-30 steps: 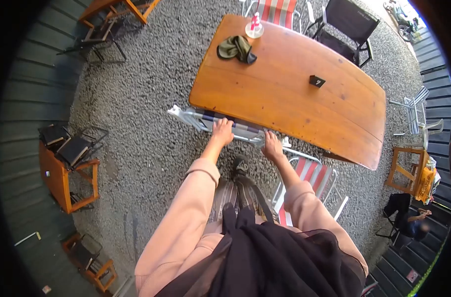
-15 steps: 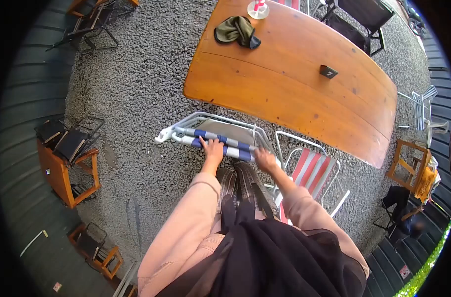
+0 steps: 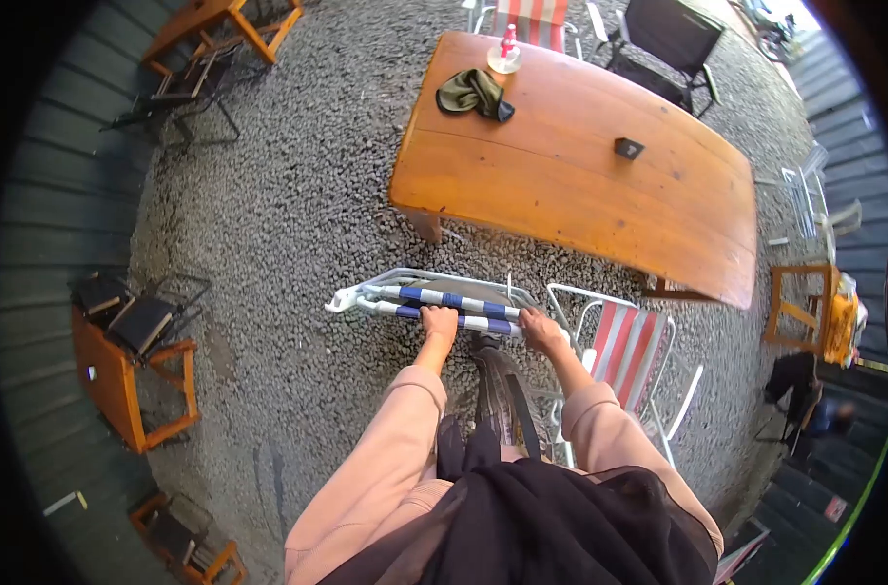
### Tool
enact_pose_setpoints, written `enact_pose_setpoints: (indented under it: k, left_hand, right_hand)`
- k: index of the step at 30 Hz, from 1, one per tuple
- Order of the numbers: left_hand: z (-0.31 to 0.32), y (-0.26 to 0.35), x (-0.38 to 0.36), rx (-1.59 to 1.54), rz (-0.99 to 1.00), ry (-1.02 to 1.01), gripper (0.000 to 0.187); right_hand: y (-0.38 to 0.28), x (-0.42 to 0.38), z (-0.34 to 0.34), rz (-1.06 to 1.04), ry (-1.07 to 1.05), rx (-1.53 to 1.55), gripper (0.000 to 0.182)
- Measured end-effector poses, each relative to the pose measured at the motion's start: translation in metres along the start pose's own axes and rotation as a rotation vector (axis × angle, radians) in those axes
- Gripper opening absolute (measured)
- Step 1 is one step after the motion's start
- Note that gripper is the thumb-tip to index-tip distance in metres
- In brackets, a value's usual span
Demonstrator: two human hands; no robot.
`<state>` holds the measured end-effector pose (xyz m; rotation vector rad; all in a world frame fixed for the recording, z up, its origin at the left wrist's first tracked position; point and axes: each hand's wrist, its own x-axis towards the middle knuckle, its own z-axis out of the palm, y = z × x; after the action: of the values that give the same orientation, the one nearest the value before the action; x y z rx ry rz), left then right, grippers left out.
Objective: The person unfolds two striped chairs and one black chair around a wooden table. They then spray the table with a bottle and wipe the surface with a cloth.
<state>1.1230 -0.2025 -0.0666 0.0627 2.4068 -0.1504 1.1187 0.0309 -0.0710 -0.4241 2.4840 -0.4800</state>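
A folded chair (image 3: 454,295) with a white metal frame and blue-and-white striped fabric stands on the gravel in front of me. My left hand (image 3: 438,326) is closed on the nearer striped bar, around its middle. At the bar ends on the right, my right hand (image 3: 542,331) has its fingers wrapped on the chair's edge; exactly which tube it grips is partly hidden. Just right of that hand stands an unfolded chair (image 3: 627,353) with red, white and grey stripes.
Beyond the folded chair is a long wooden table (image 3: 571,185) bearing a dark green cloth (image 3: 473,94), a small black block (image 3: 629,148) and a clear holder (image 3: 503,60). Black chairs and a wooden table (image 3: 113,380) line the left wall. A seated person (image 3: 819,414) is far right.
The view has tilted up, so the folded chair and hands appear lower. My left hand's spread fingers have closed on the bar. My legs have shifted.
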Motion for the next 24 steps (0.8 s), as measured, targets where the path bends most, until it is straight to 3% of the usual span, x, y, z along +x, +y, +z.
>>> enact_pose_setpoints:
  k: [6, 14, 15, 24]
  left_hand:
    - [0.045, -0.016, -0.041, -0.008, 0.053, 0.011, 0.019]
    - [0.1, -0.033, -0.123, 0.045, 0.158, -0.01, 0.019]
    - [0.107, -0.035, -0.127, 0.041, 0.169, -0.012, 0.019]
    - [0.18, -0.033, -0.181, 0.077, 0.187, -0.054, 0.022]
  right_hand:
    - [-0.049, -0.051, 0.038, 0.003, 0.126, -0.199, 0.025]
    - [-0.094, -0.138, 0.095, 0.089, 0.147, -0.077, 0.018]
    - [-0.097, -0.146, 0.105, 0.095, 0.169, -0.002, 0.011]
    - [-0.114, -0.203, 0.17, 0.069, 0.117, -0.038, 0.015]
